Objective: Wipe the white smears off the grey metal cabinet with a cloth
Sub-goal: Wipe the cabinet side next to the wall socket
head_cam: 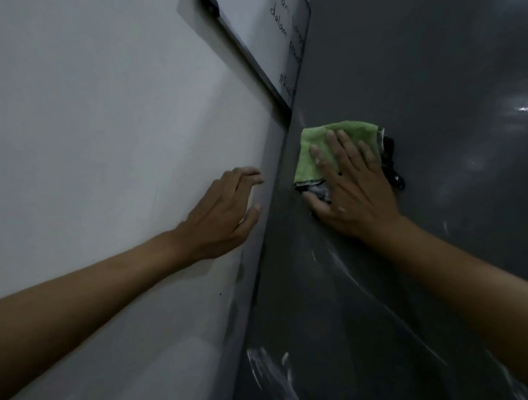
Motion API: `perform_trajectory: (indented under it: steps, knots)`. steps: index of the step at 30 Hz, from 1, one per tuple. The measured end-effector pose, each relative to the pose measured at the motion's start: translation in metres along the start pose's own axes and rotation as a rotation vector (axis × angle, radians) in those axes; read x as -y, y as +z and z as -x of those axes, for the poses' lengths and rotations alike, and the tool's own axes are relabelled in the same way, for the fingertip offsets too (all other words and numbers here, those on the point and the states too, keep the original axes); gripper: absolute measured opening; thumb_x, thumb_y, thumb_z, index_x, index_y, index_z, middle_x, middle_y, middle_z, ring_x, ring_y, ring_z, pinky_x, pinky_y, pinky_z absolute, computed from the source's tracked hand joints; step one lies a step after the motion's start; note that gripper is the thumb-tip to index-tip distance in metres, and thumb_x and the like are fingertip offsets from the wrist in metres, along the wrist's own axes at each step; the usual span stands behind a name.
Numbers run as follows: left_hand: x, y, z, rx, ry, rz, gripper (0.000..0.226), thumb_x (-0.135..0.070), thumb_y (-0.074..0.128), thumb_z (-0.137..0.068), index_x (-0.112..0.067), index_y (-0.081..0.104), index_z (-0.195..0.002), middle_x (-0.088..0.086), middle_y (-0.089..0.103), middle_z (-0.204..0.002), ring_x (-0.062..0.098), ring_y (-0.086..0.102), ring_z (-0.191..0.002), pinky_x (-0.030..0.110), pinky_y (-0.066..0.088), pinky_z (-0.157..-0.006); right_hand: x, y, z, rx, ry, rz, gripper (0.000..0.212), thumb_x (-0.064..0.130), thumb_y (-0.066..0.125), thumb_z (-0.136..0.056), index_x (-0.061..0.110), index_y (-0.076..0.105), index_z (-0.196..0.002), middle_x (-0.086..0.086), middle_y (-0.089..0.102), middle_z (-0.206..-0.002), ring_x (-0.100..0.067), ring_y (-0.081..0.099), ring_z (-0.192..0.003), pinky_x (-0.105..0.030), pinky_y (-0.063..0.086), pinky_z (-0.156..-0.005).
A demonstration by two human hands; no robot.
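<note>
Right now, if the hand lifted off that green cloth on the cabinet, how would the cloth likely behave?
The green cloth is folded and looks like soft terry, so it is probably floppy and light. Only the flat right hand presses it against the upright grey cabinet, so it would likely drop once released. Its nap probably drags rather than slides freely across the metal.
</note>
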State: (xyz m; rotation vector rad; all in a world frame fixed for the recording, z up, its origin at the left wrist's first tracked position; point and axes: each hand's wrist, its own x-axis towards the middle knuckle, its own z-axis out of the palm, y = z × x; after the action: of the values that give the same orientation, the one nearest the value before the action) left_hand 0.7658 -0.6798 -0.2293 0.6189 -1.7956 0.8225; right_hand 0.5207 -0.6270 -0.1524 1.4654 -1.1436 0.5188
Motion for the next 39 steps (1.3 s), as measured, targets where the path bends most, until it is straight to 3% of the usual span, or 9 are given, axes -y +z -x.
perform_trajectory:
  steps: [3, 7, 11, 14, 17, 24, 29, 34, 39]
  knots:
    - [-0.001, 0.000, -0.008, -0.016, -0.002, 0.033, 0.046, -0.026, 0.055, -0.105, -0.001, 0.050, -0.143, 0.016, 0.049, -0.148, 0.027, 0.048, -0.135, 0.039, 0.041, -0.112, 0.005, 0.001, -0.019, -0.005, -0.024, -0.004, 0.086, 0.067, 0.041, -0.102, 0.021, 0.014, -0.170, -0.007, 0.002, -0.178, -0.022, -0.001, -0.164, -0.043, -0.003, -0.132]
    - [0.000, -0.004, -0.011, -0.063, -0.029, 0.116, 0.049, -0.031, 0.051, -0.105, -0.002, 0.050, -0.145, 0.015, 0.049, -0.148, 0.026, 0.047, -0.137, 0.039, 0.040, -0.115, 0.011, 0.005, -0.029, -0.017, -0.039, 0.014, 0.074, 0.050, 0.040, -0.106, 0.017, 0.018, -0.169, -0.007, 0.008, -0.178, -0.022, 0.003, -0.164, -0.040, -0.003, -0.132]
    - [-0.001, -0.001, -0.006, -0.063, -0.053, 0.154, 0.049, -0.027, 0.054, -0.105, -0.002, 0.048, -0.147, 0.014, 0.047, -0.151, 0.025, 0.045, -0.139, 0.042, 0.040, -0.116, 0.013, 0.009, 0.001, 0.052, -0.211, -0.007, 0.069, 0.046, 0.028, -0.104, 0.018, 0.027, -0.167, -0.006, 0.016, -0.176, -0.023, 0.008, -0.164, -0.043, 0.001, -0.133]
    - [-0.002, -0.002, -0.006, -0.035, -0.044, 0.171, 0.051, -0.031, 0.053, -0.105, -0.003, 0.047, -0.147, 0.015, 0.045, -0.152, 0.026, 0.044, -0.140, 0.043, 0.041, -0.116, 0.002, 0.004, -0.002, 0.065, -0.306, 0.010, 0.063, 0.042, 0.035, -0.107, 0.020, 0.031, -0.166, -0.004, 0.020, -0.175, -0.021, 0.011, -0.164, -0.038, -0.003, -0.132]
    - [-0.005, -0.004, -0.007, -0.014, -0.017, 0.169, 0.053, -0.034, 0.051, -0.105, -0.003, 0.046, -0.148, 0.015, 0.045, -0.153, 0.026, 0.044, -0.141, 0.044, 0.040, -0.116, -0.004, -0.003, -0.038, 0.071, -0.247, 0.006, 0.062, 0.037, 0.045, -0.108, 0.023, 0.029, -0.167, -0.003, 0.018, -0.176, -0.020, 0.009, -0.164, -0.037, -0.003, -0.131]
    - [-0.006, -0.012, -0.012, 0.005, -0.005, 0.134, 0.049, -0.031, 0.050, -0.107, -0.003, 0.047, -0.147, 0.016, 0.045, -0.153, 0.029, 0.044, -0.140, 0.047, 0.041, -0.114, -0.003, -0.016, -0.098, 0.026, 0.019, -0.062, 0.061, 0.038, 0.039, -0.110, 0.025, 0.025, -0.168, -0.001, 0.011, -0.177, -0.020, 0.004, -0.164, -0.041, 0.002, -0.130]
    - [-0.011, -0.015, -0.005, -0.006, -0.012, 0.149, 0.052, -0.033, 0.051, -0.106, -0.003, 0.046, -0.149, 0.017, 0.045, -0.153, 0.028, 0.044, -0.140, 0.041, 0.039, -0.116, 0.010, 0.000, -0.035, 0.018, -0.112, -0.045, 0.062, 0.036, 0.041, -0.109, 0.023, 0.026, -0.168, -0.003, 0.015, -0.177, -0.022, 0.007, -0.164, -0.042, 0.000, -0.131]
    - [-0.014, -0.010, 0.007, 0.021, -0.001, 0.135, 0.055, -0.035, 0.052, -0.105, 0.000, 0.047, -0.147, 0.018, 0.046, -0.152, 0.030, 0.046, -0.138, 0.045, 0.041, -0.114, 0.018, 0.004, 0.043, 0.091, -0.256, -0.039, 0.065, 0.036, 0.046, -0.107, 0.023, 0.025, -0.168, -0.001, 0.012, -0.176, -0.021, 0.003, -0.164, -0.040, -0.004, -0.132]
    - [-0.016, -0.003, 0.015, 0.058, -0.012, 0.141, 0.061, -0.043, 0.046, -0.105, 0.000, 0.046, -0.148, 0.018, 0.044, -0.155, 0.031, 0.044, -0.141, 0.048, 0.041, -0.114, 0.003, -0.001, 0.085, 0.167, -0.470, -0.010, 0.063, 0.037, 0.049, -0.109, 0.024, 0.027, -0.167, -0.001, 0.016, -0.175, -0.022, 0.010, -0.164, -0.048, 0.008, -0.133]
